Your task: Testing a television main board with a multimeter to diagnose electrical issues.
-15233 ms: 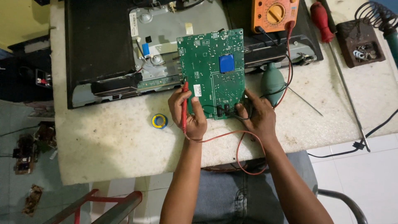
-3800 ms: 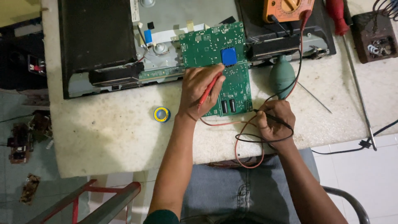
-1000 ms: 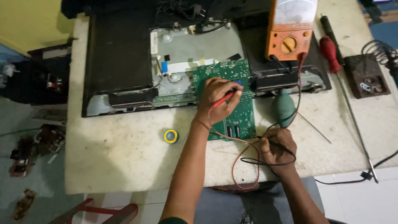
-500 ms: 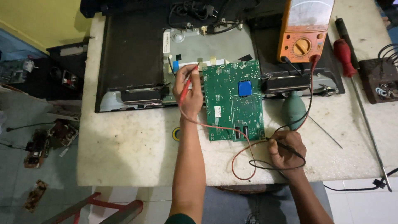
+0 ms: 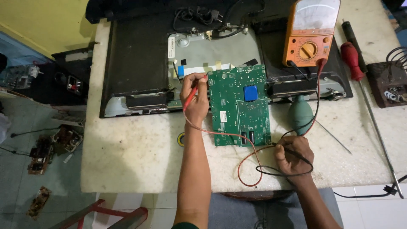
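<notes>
Left hand (image 5: pixel 196 101) clamped on red probe (image 5: pixel 191 93) | tip at green circuit board (image 5: pixel 240 106) top-left corner | right hand (image 5: pixel 292 154) grips black probe (image 5: pixel 292 153)

The circuit board (image 5: pixel 241 106) is laid on the table (image 5: pixel 135 157), at the near edge of the opened panel (image 5: pixel 140 68). The meter (image 5: pixel 310 32) is set on the panel, far right of the board. The blower bulb (image 5: pixel 301 120) is placed right of the board, with the screwdriver (image 5: pixel 351 61) farther right
</notes>
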